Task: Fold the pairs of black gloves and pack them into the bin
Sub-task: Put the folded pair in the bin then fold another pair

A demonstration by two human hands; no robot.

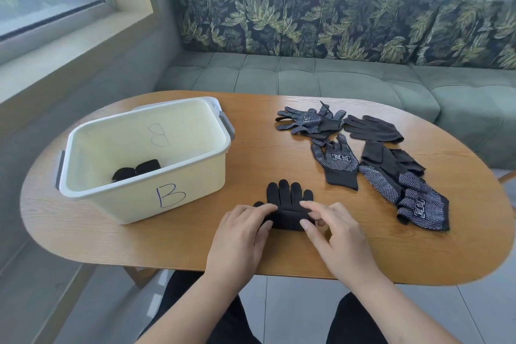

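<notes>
I am reading this as early going: one folded bundle (136, 172), maybe two, is lying in the bin (145, 204), while the loose gloves (339, 165) are lying unfolded on the bench (195, 254) to its right. The fingers of my left hand (240, 234) and right hand (335, 234) are pinching the turned-over cuff of the black glove pair (289, 198), which is lying flat near the bin, plain, soft, half folded.
</notes>
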